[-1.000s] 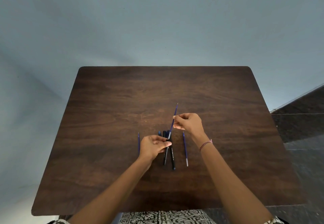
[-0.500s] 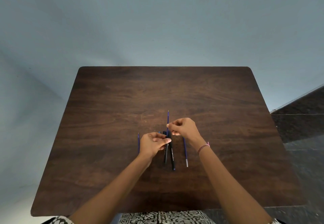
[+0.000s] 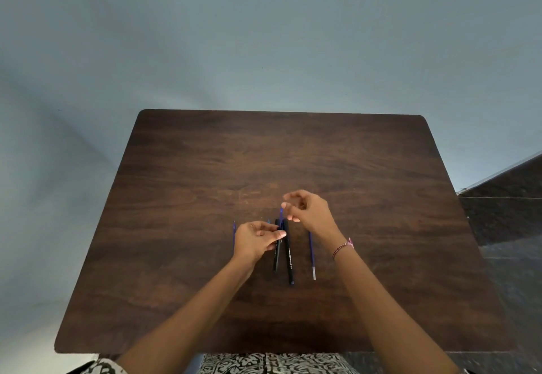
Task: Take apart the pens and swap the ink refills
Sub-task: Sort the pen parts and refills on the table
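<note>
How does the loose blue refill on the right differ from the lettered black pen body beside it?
The blue refill is much thinner than the black pen body. The refill is blue with a silvery tip; the pen body is black with pale lettering. Both lie on the table, nearly parallel.

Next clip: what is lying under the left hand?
A thin blue refill shows at the outer edge of the left hand; its near part is covered. A second blue tip shows beside the black barrel that the hand pinches; its length is hidden too.
</note>
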Tool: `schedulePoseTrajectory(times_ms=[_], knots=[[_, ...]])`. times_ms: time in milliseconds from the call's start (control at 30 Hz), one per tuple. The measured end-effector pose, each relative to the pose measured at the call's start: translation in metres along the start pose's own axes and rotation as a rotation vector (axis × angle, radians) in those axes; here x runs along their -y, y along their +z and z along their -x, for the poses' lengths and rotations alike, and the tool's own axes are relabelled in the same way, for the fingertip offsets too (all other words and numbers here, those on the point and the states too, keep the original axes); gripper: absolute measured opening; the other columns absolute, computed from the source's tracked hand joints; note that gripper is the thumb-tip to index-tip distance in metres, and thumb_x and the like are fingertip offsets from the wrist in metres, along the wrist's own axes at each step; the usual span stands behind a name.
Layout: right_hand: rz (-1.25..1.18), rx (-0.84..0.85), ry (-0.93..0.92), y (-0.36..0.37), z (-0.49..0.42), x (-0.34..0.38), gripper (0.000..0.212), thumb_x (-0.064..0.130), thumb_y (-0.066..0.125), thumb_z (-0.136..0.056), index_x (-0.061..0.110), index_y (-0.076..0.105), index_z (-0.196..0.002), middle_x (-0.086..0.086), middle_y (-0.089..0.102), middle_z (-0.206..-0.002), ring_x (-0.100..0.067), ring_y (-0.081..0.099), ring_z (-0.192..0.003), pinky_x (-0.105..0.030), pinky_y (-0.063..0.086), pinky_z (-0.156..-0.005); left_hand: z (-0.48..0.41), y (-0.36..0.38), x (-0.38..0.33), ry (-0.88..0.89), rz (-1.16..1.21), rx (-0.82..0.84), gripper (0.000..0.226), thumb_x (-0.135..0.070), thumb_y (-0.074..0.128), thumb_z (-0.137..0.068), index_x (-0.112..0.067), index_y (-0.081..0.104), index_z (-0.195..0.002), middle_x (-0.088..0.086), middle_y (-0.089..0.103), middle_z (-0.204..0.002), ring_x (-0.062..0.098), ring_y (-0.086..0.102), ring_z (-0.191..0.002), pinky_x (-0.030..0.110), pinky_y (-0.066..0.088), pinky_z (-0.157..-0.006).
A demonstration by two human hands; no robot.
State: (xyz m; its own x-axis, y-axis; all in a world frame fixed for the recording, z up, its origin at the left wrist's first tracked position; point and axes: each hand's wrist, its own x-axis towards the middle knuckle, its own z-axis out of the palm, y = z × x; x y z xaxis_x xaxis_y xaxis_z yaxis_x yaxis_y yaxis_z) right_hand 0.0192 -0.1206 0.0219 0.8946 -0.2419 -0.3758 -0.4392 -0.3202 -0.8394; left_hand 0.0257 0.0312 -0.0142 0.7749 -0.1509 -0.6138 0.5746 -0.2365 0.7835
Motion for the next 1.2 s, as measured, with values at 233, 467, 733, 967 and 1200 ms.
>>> schedulePoseTrajectory(times_ms=[233, 467, 733, 967, 1200], knots=[[0.009, 0.011, -0.103, 0.010, 0.002, 0.001, 0.011, 0.014, 0.065, -0.087, 0.014, 0.072, -0.096, 0.003, 0.069, -0.069, -0.005, 0.066, -0.062, -0.013, 0.054, -0.064, 0.000, -0.002, 0.003, -0.011, 0.021, -0.012, 0.017, -0.007, 0.081, -0.069, -0.015, 0.066, -0.067, 0.004, 0.069, -0.067, 0.017, 0.067, -0.070, 0.029, 0.056, -0.065], [0.229, 0.145, -0.122, 0.014, 0.015, -0.001, 0.052, 0.028, 0.077, -0.075, 0.026, 0.056, -0.123, 0.002, 0.074, -0.082, -0.008, 0.066, -0.070, -0.028, 0.055, -0.080, 0.002, -0.004, 0.003, -0.025, 0.078, -0.044, 0.018, -0.004, 0.079, -0.071, -0.012, 0.063, -0.068, 0.000, 0.069, -0.062, 0.011, 0.068, -0.063, 0.019, 0.053, -0.049], [0.281, 0.042, -0.072, 0.022, 0.019, 0.004, 0.049, 0.019, 0.076, -0.073, 0.026, 0.057, -0.118, 0.002, 0.068, -0.073, -0.006, 0.062, -0.069, -0.021, 0.049, -0.072, 0.003, -0.005, 0.007, 0.012, 0.020, -0.071, 0.018, -0.008, 0.082, -0.067, -0.014, 0.065, -0.068, -0.001, 0.069, -0.062, 0.009, 0.068, -0.061, 0.024, 0.054, -0.055], [0.297, 0.044, -0.098, 0.022, 0.014, 0.003, 0.046, 0.019, 0.075, -0.074, 0.026, 0.058, -0.116, 0.000, 0.072, -0.074, -0.010, 0.066, -0.075, -0.027, 0.052, -0.079, 0.006, -0.009, 0.005, 0.077, 0.021, 0.007, 0.024, 0.002, 0.080, -0.065, -0.012, 0.069, -0.081, 0.001, 0.071, -0.073, 0.008, 0.069, -0.067, 0.017, 0.055, -0.056], [0.208, 0.196, -0.089, 0.016, 0.001, -0.002, 0.043, 0.034, 0.075, -0.078, 0.028, 0.058, -0.117, -0.001, 0.073, -0.074, -0.003, 0.067, -0.069, -0.026, 0.054, -0.079, 0.010, -0.019, 0.012, 0.080, 0.011, -0.024, 0.023, 0.004, 0.078, -0.069, -0.005, 0.068, -0.088, 0.001, 0.068, -0.073, 0.010, 0.065, -0.067, 0.015, 0.053, -0.054]])
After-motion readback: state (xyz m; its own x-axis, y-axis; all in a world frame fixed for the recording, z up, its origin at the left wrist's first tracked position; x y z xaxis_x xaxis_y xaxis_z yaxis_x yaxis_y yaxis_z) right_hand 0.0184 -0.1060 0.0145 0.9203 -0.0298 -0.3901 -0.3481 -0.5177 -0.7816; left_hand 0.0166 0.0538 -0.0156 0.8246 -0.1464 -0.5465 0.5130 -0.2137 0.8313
